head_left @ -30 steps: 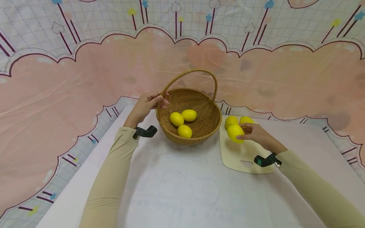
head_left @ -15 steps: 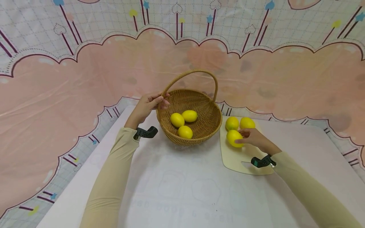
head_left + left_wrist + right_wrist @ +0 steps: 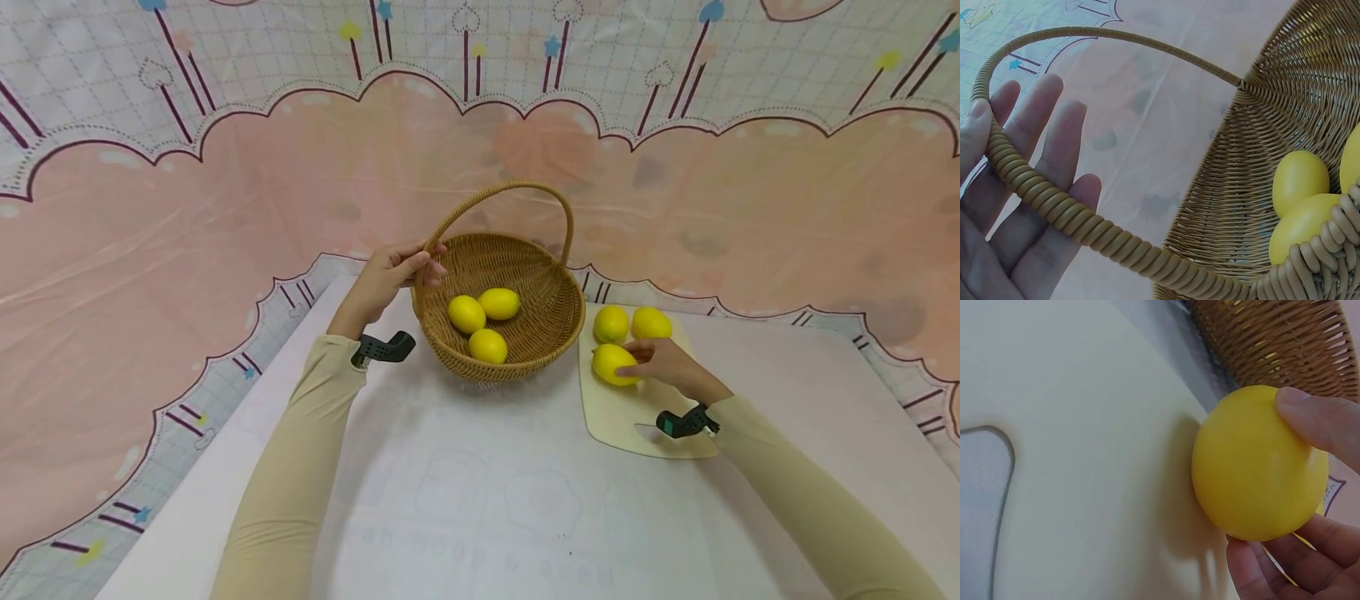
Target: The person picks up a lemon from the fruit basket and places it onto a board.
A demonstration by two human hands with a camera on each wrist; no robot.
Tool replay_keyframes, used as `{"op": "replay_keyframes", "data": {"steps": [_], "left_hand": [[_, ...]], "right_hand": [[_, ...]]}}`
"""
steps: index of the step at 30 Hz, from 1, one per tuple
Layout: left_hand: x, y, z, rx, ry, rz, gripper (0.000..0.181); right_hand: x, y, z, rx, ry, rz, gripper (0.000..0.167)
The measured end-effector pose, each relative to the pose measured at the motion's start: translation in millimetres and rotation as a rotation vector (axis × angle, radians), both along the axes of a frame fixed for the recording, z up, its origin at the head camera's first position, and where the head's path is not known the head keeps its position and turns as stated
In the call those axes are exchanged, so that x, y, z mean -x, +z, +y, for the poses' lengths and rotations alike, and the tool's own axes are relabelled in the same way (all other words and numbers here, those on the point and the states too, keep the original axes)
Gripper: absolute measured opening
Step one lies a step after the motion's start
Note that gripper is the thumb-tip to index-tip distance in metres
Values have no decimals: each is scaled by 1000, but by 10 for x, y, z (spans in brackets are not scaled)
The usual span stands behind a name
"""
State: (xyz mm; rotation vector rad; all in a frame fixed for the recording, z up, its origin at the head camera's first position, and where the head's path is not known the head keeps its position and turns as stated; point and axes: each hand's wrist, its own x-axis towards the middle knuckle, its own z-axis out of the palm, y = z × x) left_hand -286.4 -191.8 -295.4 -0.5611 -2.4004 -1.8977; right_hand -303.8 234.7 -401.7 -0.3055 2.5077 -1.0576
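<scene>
A brown wicker basket (image 3: 540,333) with a tall arched handle holds three lemons, one of them a lemon (image 3: 488,346) near the front rim. My left hand (image 3: 382,279) pinches the left side of the handle (image 3: 1066,215) between thumb and index finger, the other fingers extended behind it. On the right, my right hand (image 3: 667,367) grips a lemon (image 3: 1260,465) between thumb and fingers, over the pale cutting board (image 3: 618,425). Behind that hand, two more lemons lie on the board, a left lemon (image 3: 611,323) and a right lemon (image 3: 651,322).
A white table (image 3: 450,492) lies under everything, with the board just right of the basket. At the back and left, a pink patterned cloth (image 3: 300,183) rises behind the table edge. The board has a handle cutout (image 3: 982,500) at its near end.
The lemon in my right hand has moved slightly lower and left, apart from the two behind it, and has turned a little. My left hand and the basket stay in place.
</scene>
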Motion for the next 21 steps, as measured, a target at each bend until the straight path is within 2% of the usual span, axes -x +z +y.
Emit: {"op": "replay_keyframes", "data": {"steps": [11, 21], "left_hand": [[10, -7, -8, 5, 3, 6, 34], [-13, 8, 11, 6, 3, 9, 34]], "right_hand": [[39, -32, -1, 43, 25, -6, 73], [1, -23, -19, 28, 49, -3, 69]]}}
